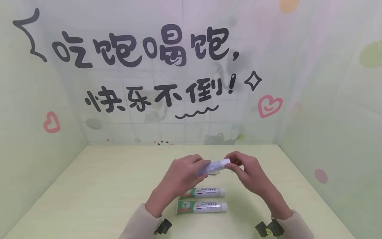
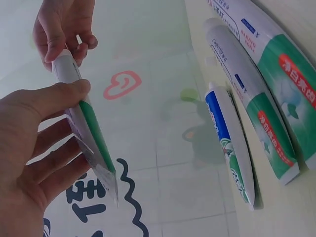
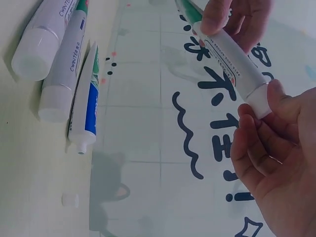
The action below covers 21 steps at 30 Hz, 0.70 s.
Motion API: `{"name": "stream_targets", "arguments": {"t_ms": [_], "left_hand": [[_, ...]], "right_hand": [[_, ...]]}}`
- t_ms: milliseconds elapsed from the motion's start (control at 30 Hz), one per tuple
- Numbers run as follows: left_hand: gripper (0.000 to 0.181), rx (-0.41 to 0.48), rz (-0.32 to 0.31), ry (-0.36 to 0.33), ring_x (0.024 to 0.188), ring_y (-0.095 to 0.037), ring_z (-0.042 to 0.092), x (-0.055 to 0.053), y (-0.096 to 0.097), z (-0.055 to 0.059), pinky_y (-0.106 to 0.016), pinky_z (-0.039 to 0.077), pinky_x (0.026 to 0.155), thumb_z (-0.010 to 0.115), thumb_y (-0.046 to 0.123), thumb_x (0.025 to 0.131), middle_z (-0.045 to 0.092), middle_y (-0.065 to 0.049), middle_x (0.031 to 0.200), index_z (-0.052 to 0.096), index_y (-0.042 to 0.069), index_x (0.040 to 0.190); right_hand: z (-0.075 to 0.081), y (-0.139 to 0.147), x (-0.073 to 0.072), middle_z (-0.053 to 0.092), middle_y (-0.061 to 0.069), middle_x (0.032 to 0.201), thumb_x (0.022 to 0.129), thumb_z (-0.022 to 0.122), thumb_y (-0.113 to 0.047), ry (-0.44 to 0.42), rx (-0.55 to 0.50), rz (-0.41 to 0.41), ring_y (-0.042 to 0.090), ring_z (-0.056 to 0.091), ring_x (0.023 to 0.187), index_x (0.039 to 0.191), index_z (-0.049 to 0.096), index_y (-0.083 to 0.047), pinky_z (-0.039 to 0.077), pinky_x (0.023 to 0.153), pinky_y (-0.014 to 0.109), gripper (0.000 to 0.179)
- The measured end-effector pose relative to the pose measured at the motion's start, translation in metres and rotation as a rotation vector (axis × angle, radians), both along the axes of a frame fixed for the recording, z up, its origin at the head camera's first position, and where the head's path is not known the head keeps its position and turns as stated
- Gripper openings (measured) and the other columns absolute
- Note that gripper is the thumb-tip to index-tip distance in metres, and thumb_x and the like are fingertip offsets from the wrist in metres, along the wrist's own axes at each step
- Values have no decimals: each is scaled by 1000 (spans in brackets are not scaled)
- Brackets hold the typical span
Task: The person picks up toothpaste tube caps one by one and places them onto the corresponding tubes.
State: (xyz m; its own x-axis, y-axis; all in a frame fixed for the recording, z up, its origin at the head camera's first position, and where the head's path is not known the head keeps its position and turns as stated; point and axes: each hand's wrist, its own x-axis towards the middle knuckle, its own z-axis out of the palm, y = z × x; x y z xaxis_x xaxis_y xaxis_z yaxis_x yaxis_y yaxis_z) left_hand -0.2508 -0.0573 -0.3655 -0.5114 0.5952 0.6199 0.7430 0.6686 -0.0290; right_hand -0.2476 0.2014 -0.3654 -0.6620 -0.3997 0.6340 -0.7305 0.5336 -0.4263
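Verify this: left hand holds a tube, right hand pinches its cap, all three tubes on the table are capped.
Not all: the right wrist view shows the smallest tube uncapped, its nozzle bare. The larger tubes are capped; the left hand holds a fourth tube, the right hand pinches its cap.

Black lettering (image 1: pixel 167 94) on pale wall (image 1: pixel 185 74)

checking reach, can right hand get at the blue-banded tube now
Probably not straight away: the right hand is holding the white cap of a raised tube and would likely need to let go first. Otherwise the way looks free; nothing covers the blue-banded tube in the right wrist view.
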Motion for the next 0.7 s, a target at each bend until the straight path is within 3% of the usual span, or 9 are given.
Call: {"name": "stream_targets", "arguments": {"t_ms": [167,333,533,700], "left_hand": [[40,15,32,-180,80,-6,67,-14,-16,-5,-24,54,68,87,34,82,75,7,105,75,23,118],[37,-31,93,-367,82,-7,64,-31,-33,-23,-27,51,69,84,32,84,75,7,106,75,23,119],[36,-80,80,-485,83,-9,61,-46,-36,-48,-30,52,73,83,23,82,77,2,108,75,17,116],[37,-117,109,-550,85,-11,61,-49,-32,-57,-32,53,78,83,21,81,77,-2,112,74,15,117]], "right_hand": [[-7,-3,-8,74,3,89,94,71,-4,-44,-90,-52,4,62,73,106,70,-4,57,66,27,13],[-25,-6,-18,72,8,91,98,68,-10,-268,-154,-58,5,61,75,109,69,-4,58,68,29,13],[-43,-14,-24,72,18,96,98,68,-11,-560,-170,-64,23,70,78,112,67,3,61,69,35,19],[-52,-24,-25,73,18,100,94,67,-1,-711,-239,-173,26,74,80,115,69,8,63,74,39,22]]}}
